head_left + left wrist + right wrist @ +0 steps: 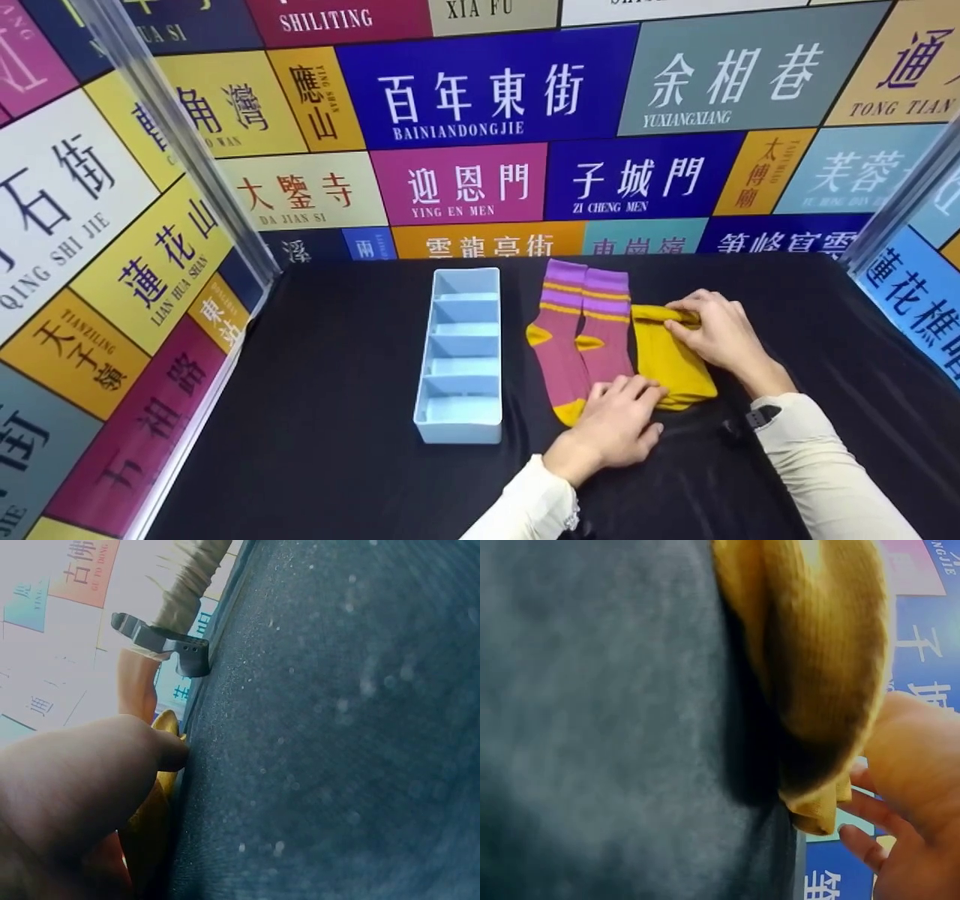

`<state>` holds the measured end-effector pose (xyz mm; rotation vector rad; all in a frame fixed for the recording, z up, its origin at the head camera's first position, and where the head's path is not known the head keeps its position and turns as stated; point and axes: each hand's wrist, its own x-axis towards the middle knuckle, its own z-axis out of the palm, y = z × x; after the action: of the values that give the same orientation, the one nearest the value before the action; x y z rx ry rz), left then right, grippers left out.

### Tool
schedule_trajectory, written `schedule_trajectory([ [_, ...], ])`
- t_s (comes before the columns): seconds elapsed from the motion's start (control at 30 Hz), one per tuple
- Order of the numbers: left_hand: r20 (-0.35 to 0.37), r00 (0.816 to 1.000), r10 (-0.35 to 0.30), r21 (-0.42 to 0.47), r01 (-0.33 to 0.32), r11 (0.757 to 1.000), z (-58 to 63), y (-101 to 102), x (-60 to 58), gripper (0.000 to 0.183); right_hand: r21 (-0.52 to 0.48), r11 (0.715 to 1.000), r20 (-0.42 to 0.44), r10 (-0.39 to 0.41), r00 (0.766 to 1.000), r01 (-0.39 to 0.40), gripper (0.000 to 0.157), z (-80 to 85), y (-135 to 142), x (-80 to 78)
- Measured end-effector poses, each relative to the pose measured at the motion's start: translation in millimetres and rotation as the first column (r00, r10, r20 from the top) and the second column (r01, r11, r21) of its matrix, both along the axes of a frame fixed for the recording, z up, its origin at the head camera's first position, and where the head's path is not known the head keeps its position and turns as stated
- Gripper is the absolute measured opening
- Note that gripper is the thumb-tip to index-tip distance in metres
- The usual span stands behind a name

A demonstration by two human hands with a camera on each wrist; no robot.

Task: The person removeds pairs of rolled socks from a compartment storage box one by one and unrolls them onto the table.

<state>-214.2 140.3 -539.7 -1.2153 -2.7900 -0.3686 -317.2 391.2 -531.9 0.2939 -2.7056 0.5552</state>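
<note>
In the head view, folded yellow socks (671, 364) lie on the black cloth, their top edge turned over. My right hand (720, 330) pinches that turned edge between thumb and fingers. Its wrist view shows the yellow fabric (825, 652) close up beside the fingers. My left hand (619, 420) rests with extended fingers at the lower left of the yellow socks. Under its fingertips the socks' edge is partly hidden. Just left of them lies a pair of pink socks (555, 360) with purple cuffs and yellow heels, flat and side by side.
A light blue divided box (457, 433) with several compartments stands left of the pink socks. The black cloth (337, 420) covers the table. Panels printed with street names (487, 90) rise behind and at both sides.
</note>
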Motion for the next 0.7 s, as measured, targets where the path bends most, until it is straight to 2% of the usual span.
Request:
schedule_trajectory([
  [0.13,0.01,1.0,0.001,-0.001,-0.001,1.0,-1.4,0.2,-0.1,0.049,-0.036,0.999,0.003,-0.022,1.0,0.022,0.032,0.2,1.6,-0.6],
  [0.27,0.012,1.0,0.003,-0.003,-0.003,1.0,-1.1,0.2,-0.2,0.049,-0.068,0.996,0.052,-0.06,0.997,0.063,0.026,2.5,1.7,-1.9],
  [0.37,0.006,1.0,0.002,-0.001,-0.002,1.0,0.4,-0.2,0.0,0.048,-0.038,0.997,0.059,-0.072,0.996,0.074,0.022,4.1,1.2,-4.3],
  [0.53,0.022,1.0,-0.002,0.001,0.002,1.0,0.3,-0.2,-0.5,0.048,-0.006,0.999,0.025,-0.039,0.999,0.039,0.026,4.9,1.0,-9.1],
  [0.63,0.036,0.999,-0.005,-0.003,0.005,1.0,-0.5,0.2,-0.4,0.048,-0.021,0.999,0.052,-0.046,0.998,0.047,0.029,4.9,0.3,-11.3],
  [0.7,0.035,0.999,-0.003,-0.004,0.004,1.0,-0.7,0.3,-0.4,0.048,-0.018,0.997,0.065,-0.068,0.996,0.07,0.025,5.3,-0.1,-12.4],
])
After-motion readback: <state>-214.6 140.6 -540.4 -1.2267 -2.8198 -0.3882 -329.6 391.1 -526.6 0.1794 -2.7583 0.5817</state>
